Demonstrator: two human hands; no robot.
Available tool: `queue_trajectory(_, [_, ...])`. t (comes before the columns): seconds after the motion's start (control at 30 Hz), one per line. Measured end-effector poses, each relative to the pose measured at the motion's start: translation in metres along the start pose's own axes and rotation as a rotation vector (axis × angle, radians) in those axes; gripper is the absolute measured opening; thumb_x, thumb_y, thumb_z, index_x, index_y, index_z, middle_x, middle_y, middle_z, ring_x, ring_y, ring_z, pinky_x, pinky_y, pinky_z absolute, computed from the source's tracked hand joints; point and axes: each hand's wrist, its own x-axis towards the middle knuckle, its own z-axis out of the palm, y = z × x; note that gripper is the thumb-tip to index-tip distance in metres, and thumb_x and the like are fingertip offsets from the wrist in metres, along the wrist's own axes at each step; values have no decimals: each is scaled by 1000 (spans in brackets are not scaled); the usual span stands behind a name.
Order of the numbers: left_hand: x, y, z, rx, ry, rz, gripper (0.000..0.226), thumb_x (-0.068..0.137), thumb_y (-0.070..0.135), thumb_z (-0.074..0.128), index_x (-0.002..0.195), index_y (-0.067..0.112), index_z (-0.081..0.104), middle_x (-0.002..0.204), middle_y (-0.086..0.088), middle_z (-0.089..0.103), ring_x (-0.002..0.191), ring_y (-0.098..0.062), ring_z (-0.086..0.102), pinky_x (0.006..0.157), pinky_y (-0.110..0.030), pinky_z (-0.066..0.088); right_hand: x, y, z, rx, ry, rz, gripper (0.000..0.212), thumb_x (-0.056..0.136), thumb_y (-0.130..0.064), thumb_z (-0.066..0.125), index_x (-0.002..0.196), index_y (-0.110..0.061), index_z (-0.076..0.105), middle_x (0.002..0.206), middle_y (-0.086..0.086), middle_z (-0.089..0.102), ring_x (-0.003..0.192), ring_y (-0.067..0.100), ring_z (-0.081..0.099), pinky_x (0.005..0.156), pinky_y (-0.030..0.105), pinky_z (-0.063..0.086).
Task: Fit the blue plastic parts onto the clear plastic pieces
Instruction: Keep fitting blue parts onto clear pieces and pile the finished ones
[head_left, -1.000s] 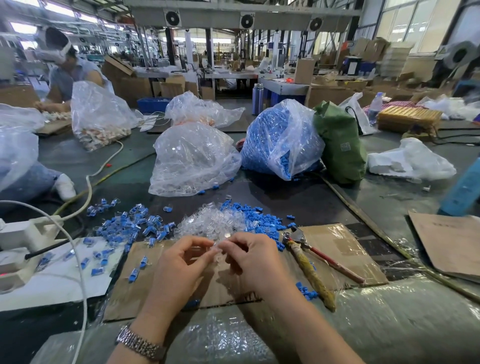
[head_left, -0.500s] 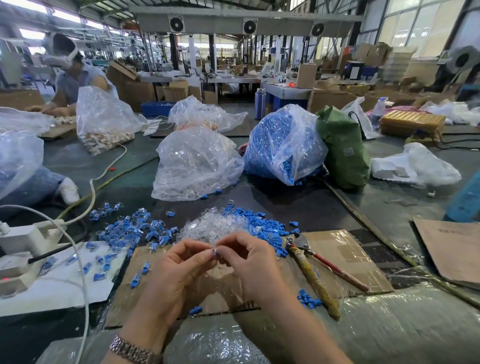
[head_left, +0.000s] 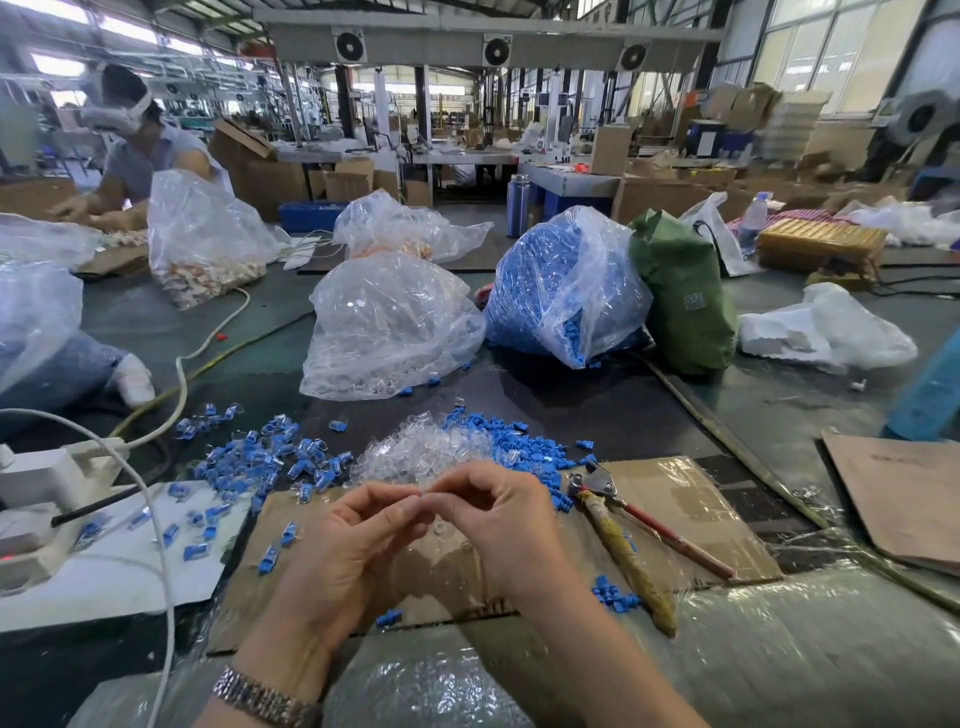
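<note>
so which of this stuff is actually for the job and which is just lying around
For the job: clear pile, blue pile, finished pile, blue bag, clear bag, both hands pinching a clear piece.

Lying about: pliers, green bag, bottle, white cable.

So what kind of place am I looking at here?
Most likely a factory floor for hand assembly. Bulk bags of blue parts and clear pieces stand on the worktable, another worker sorts nearby, and cartons are stacked behind.
</note>
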Motion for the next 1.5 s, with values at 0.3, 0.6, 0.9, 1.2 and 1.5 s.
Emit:
queue_trajectory(0.3, [-1,0,0,44,-55,-90,28,79,-2,73,106,-6,74,109,-27,72,92,-30,75,74,-28,63,3,-1,-10,-176,-63,-48,16,94,-14,70,89,-30,70,86,-9,72,85,5,69,81,25,58])
queue_trajectory(0.6, [-4,-1,5,244,-99,-33,28,71,7,79,99,2,79,103,-28,73,89,-31,75,73,-26,61,-2,-6,-19,-507,-151,-173,11,100,-22,60,94,-30,57,94,-13,60,85,6,57,76,29,51])
queue_trajectory(0.9, [-6,-1,5,293,-120,-30,23,75,3,77,97,-1,78,103,-28,73,91,-33,74,76,-30,63,-2,-12,-19,-647,-207,-207,8,102,-21,53,97,-27,54,97,-13,53,86,10,53,75,30,48])
queue_trajectory(1.2, [-3,-3,3,239,-132,-65,25,78,4,76,102,0,77,109,-28,73,95,-34,74,75,-28,62,-1,-12,-32,-539,-145,-83,18,96,-39,65,111,-34,56,96,-18,57,86,-3,56,74,15,45])
queue_trajectory(1.5, [0,-5,2,176,-83,-48,20,78,2,75,98,-1,77,108,-31,71,91,-35,74,73,-30,63,6,9,-67,-1240,74,494,52,98,-36,59,140,-10,42,133,10,30,124,27,38,99,45,42])
